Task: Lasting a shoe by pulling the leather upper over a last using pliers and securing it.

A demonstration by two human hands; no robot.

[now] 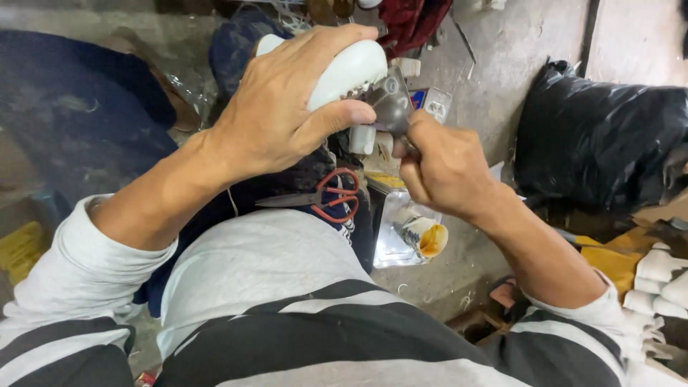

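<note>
L hand (287, 107) grips white shoe form (351, 68); R hand (444, 168) holds dark tool (390, 107) on it. Risk: tool slips twd my L fingers.

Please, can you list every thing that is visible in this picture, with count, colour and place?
white moulded piece: one, white, held up at top centre
dark tool: one, grey, pressed against the white piece
scissors: one, orange handles, on the lap
glue pot: one, yellowish inside, on a clear bag on the floor
black bag: one, black, at right
white pieces: several, white, stacked at lower right
left hand: one, fingers around the white piece
right hand: one, gripping the tool
</note>
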